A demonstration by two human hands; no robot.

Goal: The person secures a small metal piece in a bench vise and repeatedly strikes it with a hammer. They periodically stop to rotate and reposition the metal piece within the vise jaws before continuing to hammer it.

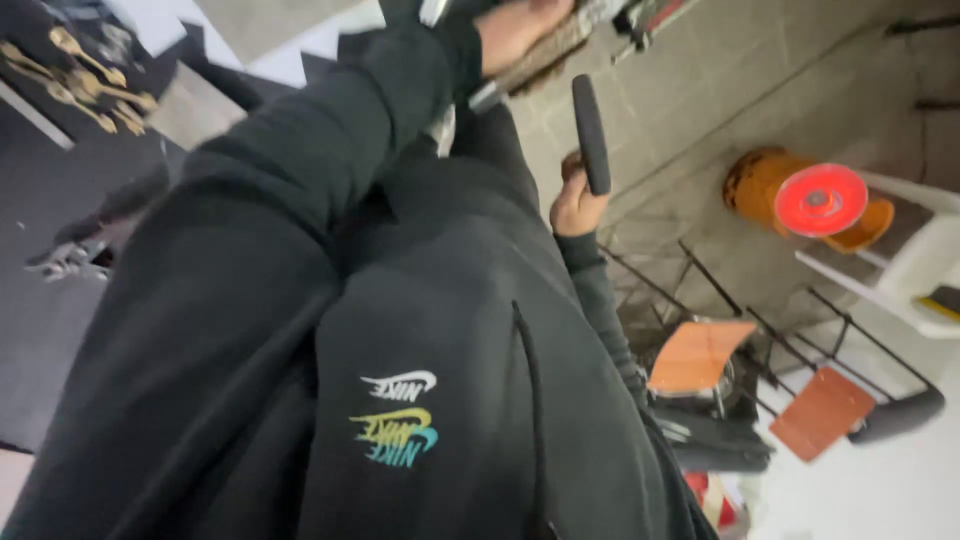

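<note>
The view looks down over the front of a dark hooded sweatshirt (pixel 400 330) that fills most of the frame, with small coloured marks on its chest. One hand (pixel 578 205) shows just right of the middle, at the end of a dark sleeve, clenched around the lower end of a black handle (pixel 591 133) that stands up out of the fist. Which tool the handle belongs to cannot be told. The other hand (pixel 515 30) is at the top edge, at the end of the long sleeve that runs up from the lower left; it rests on a blurred brown and grey object (pixel 545 50), and whether it grips it or only presses on it cannot be told. The two hands are near each other, the handle between them. Behind lies a grey tiled floor (pixel 720 70). To the right are an orange bucket (pixel 755 180) with a red disc (pixel 820 199) just beside it, a white plastic chair (pixel 920 260), and black metal frames with orange panels (pixel 700 355).
</note>
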